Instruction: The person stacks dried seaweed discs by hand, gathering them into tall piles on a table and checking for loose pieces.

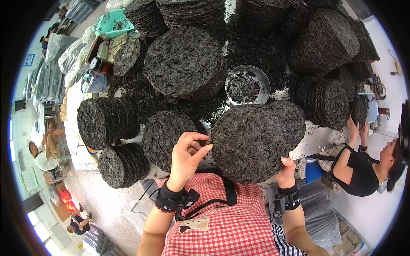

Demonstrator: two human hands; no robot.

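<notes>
A large round cake of dried dark seaweed [256, 141] is tilted up in front of my apron. My right hand [285, 174] grips its lower right edge, the thumb on the near face and the fingers hidden behind. At the cake's left edge, my left hand [187, 155] has thumb and forefinger brought close in a pinch. Whatever lies between those fingertips is too small to make out. Just beyond the cake stands a round metal bowl [263, 88] with dark scraps in it. Another seaweed cake [164, 138] leans upright beyond my left hand.
Stacks of seaweed cakes [183, 64] crowd the table, with rows on edge at left [102, 123] and right [329, 102]. Loose shreds cover the surface between them. A turquoise tray [104, 25] sits far left. At right, a co-worker [363, 166] handles a cake.
</notes>
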